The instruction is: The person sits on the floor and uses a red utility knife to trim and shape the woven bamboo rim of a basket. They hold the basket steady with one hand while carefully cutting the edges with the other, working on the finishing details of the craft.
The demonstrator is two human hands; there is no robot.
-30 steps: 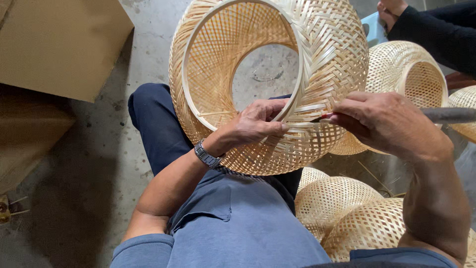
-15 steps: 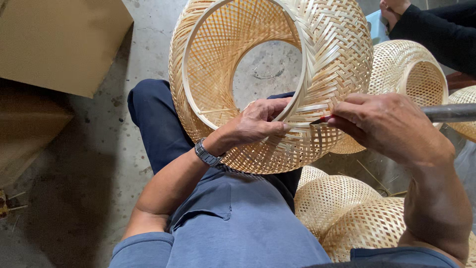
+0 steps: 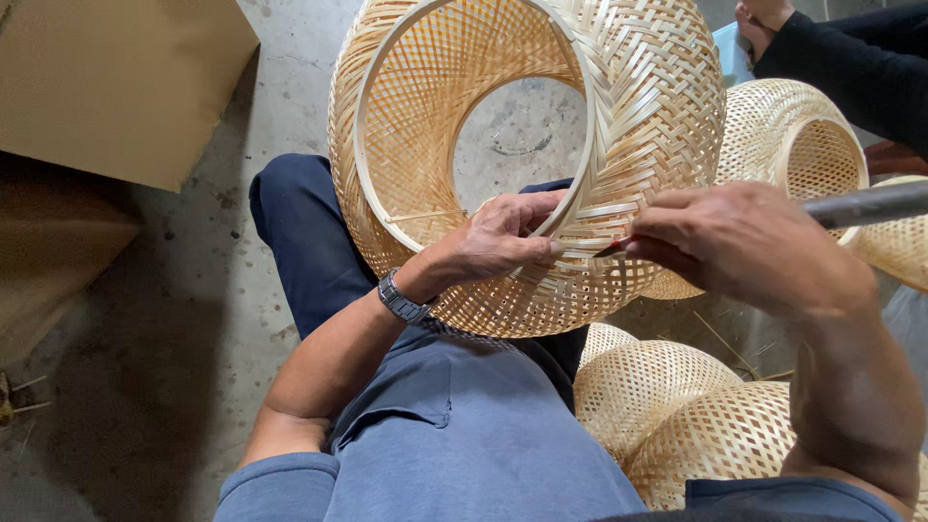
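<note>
Big woven bamboo shade sits at 12 o'clock over the lap, its top cut off by the frame. Left hand is pinched shut on its inner hoop. Right hand, at 3 o'clock, is curled tight round a metal-handled tool; its tip is mostly hidden. More shades are at 5 o'clock.
</note>
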